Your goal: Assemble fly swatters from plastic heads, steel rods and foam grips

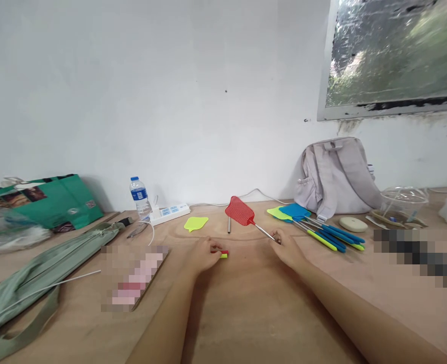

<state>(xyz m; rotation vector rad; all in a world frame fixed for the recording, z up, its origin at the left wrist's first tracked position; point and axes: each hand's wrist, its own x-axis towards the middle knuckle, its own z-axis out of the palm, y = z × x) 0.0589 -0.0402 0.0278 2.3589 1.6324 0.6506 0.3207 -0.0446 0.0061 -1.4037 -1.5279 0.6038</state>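
Note:
My right hand is closed around the thin metal rod of a red fly swatter, whose mesh head is raised above the table and points to the left. Across from it, my left hand has curled fingers at a short red handle, which pokes out past the fingertips. A yellow-green handle lies right beside the red one, partly covered by the thumb. Beyond the hands are a loose yellow-green swatter head and a short metal tube on the wooden table.
Several blue and yellow-green fly swatters lie piled at right, before a grey backpack. At left are a phone, a green-grey bag, a water bottle, a power strip and a green shopping bag.

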